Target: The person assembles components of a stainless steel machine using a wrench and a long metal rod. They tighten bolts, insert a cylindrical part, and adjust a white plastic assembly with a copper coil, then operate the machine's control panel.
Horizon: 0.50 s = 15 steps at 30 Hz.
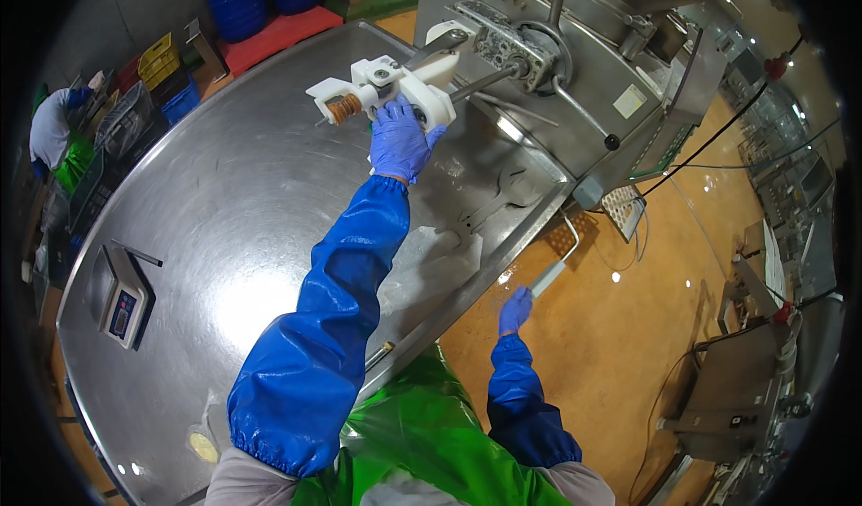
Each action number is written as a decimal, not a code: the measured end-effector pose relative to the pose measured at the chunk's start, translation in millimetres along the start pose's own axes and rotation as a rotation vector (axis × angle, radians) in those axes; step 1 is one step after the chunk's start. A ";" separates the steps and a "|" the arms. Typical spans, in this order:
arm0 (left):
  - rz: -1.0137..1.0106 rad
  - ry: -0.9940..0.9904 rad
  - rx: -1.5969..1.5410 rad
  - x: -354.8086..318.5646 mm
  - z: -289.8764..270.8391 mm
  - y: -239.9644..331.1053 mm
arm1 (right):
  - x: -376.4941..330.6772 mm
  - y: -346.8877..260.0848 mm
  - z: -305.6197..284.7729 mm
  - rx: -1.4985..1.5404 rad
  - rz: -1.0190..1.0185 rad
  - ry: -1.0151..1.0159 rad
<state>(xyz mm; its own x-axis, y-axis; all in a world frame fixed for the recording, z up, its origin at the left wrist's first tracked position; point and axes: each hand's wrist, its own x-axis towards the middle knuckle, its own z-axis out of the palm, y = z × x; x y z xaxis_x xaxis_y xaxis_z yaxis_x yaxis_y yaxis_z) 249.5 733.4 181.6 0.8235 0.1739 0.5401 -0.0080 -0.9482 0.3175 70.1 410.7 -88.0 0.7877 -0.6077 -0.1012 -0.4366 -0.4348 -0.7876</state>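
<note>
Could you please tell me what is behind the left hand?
Part of a white assembly shows beyond the left hand, with a brown coil farther left. Whatever lies directly behind the hand is covered and cannot be seen.

the left grip (401,140) touches a white plastic fitting (435,99), the right grip (514,310) by a gray handle (548,279).
</note>
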 end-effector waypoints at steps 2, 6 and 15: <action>-0.007 0.009 0.017 0.2 -1.8 -2.7 | 16.7 42.5 6.6 -0.093 0.136 0.132; 0.018 0.002 -0.007 -0.3 0.2 14.0 | 58.3 140.1 0.2 0.079 0.429 0.073; 0.016 -0.004 0.041 -2.3 -9.3 3.0 | 42.5 100.0 26.2 0.309 0.637 -0.262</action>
<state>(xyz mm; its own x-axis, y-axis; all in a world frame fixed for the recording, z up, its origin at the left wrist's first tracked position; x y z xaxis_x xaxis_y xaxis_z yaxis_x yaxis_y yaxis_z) 242.3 732.6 188.5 0.8258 0.1575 0.5414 0.0021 -0.9611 0.2763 71.3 358.8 -186.9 0.5180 -0.4848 -0.7047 -0.7307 0.1775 -0.6592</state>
